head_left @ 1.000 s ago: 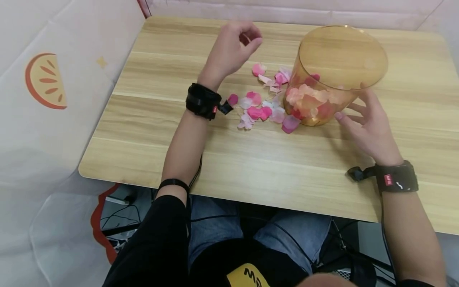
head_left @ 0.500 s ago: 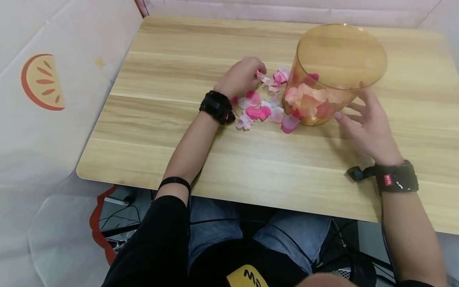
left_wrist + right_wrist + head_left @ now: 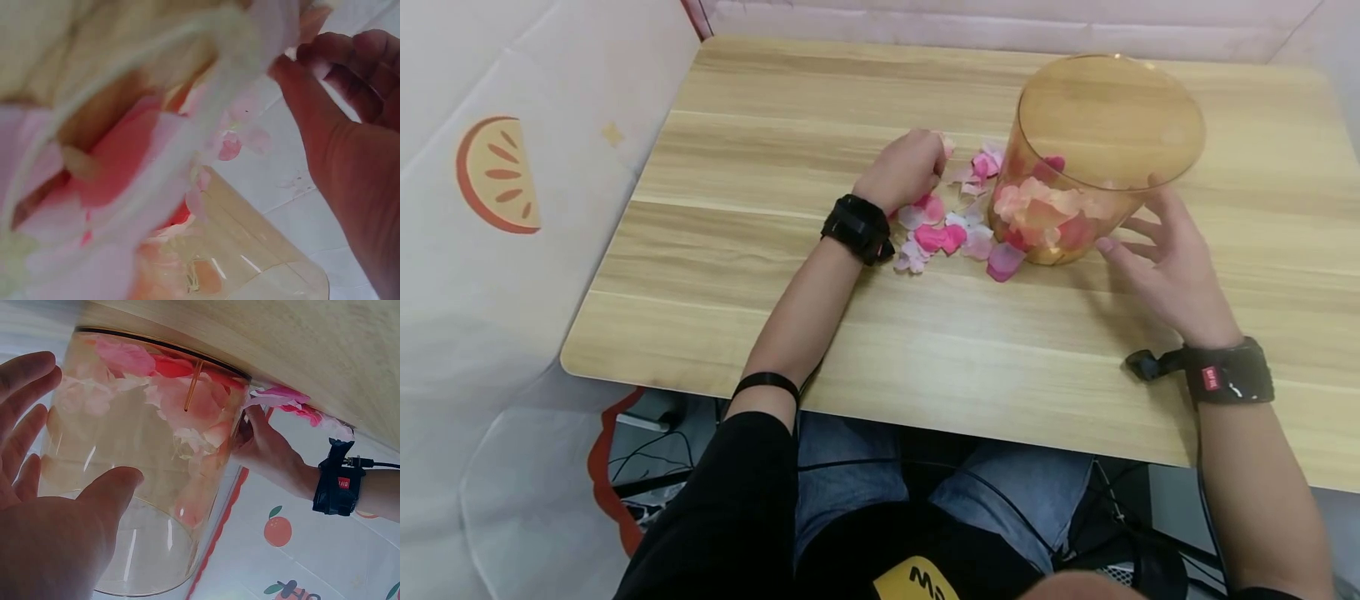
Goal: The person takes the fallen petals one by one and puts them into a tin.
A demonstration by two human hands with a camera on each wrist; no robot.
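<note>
Hands both over the wooden table (image 3: 715,275), head view. My left hand (image 3: 904,169) sits at approx 11 o'clock of the petal scatter, knuckles up, fingers curled under and bunched on the petals (image 3: 951,233) at the pile's far edge; a pale pink one shows just past the knuckles. Left wrist view is badly blurred, but fingers (image 3: 350,59) are bent inward with petal material close to the lens. Can't confirm exactly which petal is pinched.

My right hand (image 3: 1172,267) is at approx 4 o'clock of the amber jar (image 3: 1105,125), fingers straight and spread, released, not gripping. Fingertips lie right by the jar wall near its base; right wrist view shows the thumb (image 3: 106,494) against the clear wall and the other fingers fanned beside it w/ a slight gap. Contact of those fingers: can't tell.

Jar stands on the table toward the far right, leaning toward me in head view (may be lens angle). Inside: layer of pink, peach and red petals at the bottom. Loose petals lie on the table at 9 o'clock of the jar, some touching its base, spread between jar and left wrist.

Black wrist bands w/ cameras on both wrists (image 3: 857,227), cable on the right one. White sheet w/ orange-slice print (image 3: 497,171) at 9 o'clock of the table.
</note>
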